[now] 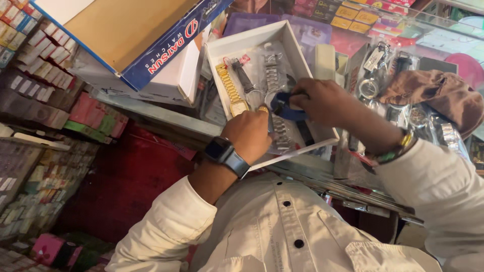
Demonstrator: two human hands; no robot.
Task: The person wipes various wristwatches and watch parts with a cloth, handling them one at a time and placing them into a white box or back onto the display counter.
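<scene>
A white open box (297, 41) sits on a glass counter and holds several wristwatches: a gold one (231, 88), a dark-strapped one (243, 75) and a silver metal-band one (273, 69). My left hand (249, 135), with a dark smartwatch on its wrist, is closed around a small gold-coloured watch case at the box's near side. My right hand (322, 102) pinches a blue tool (285, 107) against that watch. What lies under both hands is hidden.
A blue-edged cardboard box (151, 38) lies on a white box at upper left. A brown cap (436, 93) and more hanging watches (373, 83) are at right. Shelves of small packets (45, 75) fill the left side behind the counter edge (166, 115).
</scene>
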